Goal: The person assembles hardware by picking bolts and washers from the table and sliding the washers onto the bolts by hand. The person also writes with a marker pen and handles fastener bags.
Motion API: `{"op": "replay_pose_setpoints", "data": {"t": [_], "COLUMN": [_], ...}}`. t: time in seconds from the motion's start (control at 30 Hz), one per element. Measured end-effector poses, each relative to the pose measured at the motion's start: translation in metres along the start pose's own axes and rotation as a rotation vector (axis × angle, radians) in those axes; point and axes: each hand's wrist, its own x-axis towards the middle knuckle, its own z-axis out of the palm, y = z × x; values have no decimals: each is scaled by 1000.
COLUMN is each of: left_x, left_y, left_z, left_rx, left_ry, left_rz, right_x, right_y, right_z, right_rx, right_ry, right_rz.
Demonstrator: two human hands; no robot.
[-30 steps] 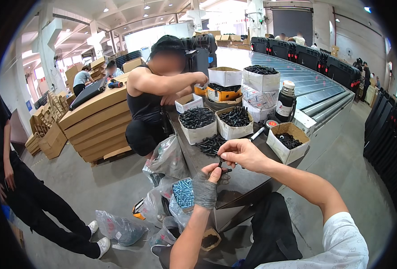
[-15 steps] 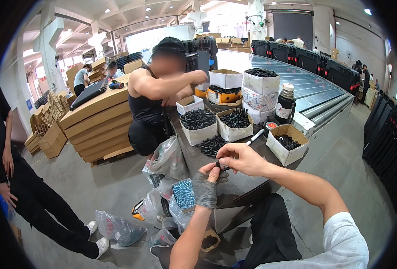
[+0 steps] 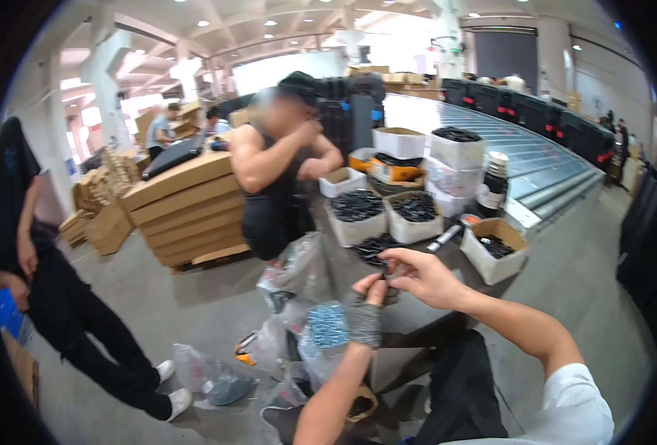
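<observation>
My left hand (image 3: 365, 315) wears a grey fingerless glove, and its thumb and fingers pinch a small black part (image 3: 385, 273). From the right, my bare right hand (image 3: 426, 280) closes its fingertips on the same part. Blur and my fingers hide its exact shape. Just beyond my hands, a loose heap of black pieces (image 3: 375, 248) lies on the dark table (image 3: 417, 319). Behind the heap stand two white boxes (image 3: 358, 233) (image 3: 417, 230) filled with black pieces. A white box (image 3: 489, 268) of small black parts sits to the right, near a white marker (image 3: 444, 239).
A black bottle (image 3: 493, 185) and stacked boxes (image 3: 451, 178) stand farther back, before a roller conveyor (image 3: 551, 167). Blue screws (image 3: 327, 326) fill a container low left, among plastic bags (image 3: 213, 378). One co-worker (image 3: 276, 170) is across the table; another person (image 3: 69, 297) stands left.
The view has swung left, so the scene sits farther right and is blurred. My hands stay together on the small part. The co-worker across has drawn back from the boxes and raised an arm.
</observation>
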Motion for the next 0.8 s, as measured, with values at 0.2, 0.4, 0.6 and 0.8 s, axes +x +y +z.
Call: {"op": "replay_pose_setpoints", "data": {"t": [0.2,0.4,0.6,0.8], "left_x": [1,-12,-9,-12], "left_y": [-36,-12,-11,9], "left_z": [-4,1,-3,-9], "left_rx": [-57,-80,177,-56], "left_ry": [-74,-79,-99,-209], "left_rz": [-61,-80,32,28], "right_x": [-2,-5,-4,2], "right_y": [-5,-18,-15,-29], "right_z": [-11,-7,-3,3], "right_rx": [-67,9,-39,-98], "right_ry": [-40,11,37,-42], "right_rz": [-41,19,-17,-199]}}
